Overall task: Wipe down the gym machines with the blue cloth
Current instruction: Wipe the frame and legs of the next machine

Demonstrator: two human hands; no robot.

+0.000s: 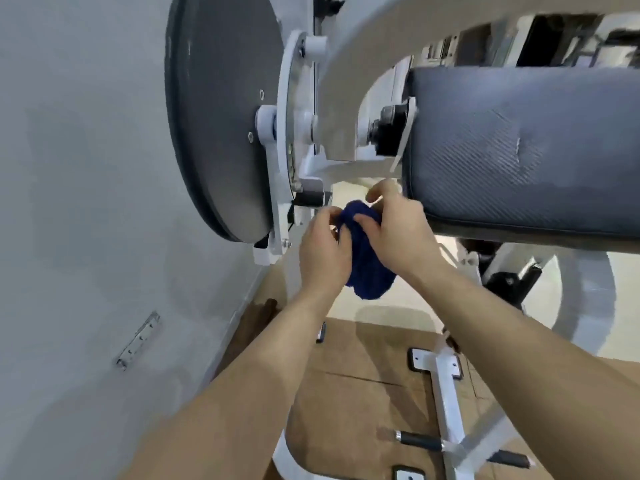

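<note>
A gym is shown. Above the left hand [323,251] and to its left, a large grey disc [221,116] is mounted on a white machine frame [346,46]; a padded grey cushion [519,150] is set just above and right of the right hand [398,230]. Below both hands, a white base bar [445,393] with black grips [420,441] is laid over what appears to be brown matting [363,403], the floor being blurred.

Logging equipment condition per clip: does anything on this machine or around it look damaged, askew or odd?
One small thing: the grey pad has a pale nick in its textured cover near the middle, either a scuff or a tear; I cannot tell which. Nothing else stands out. The left hand and right hand grip the blue cloth.
</note>
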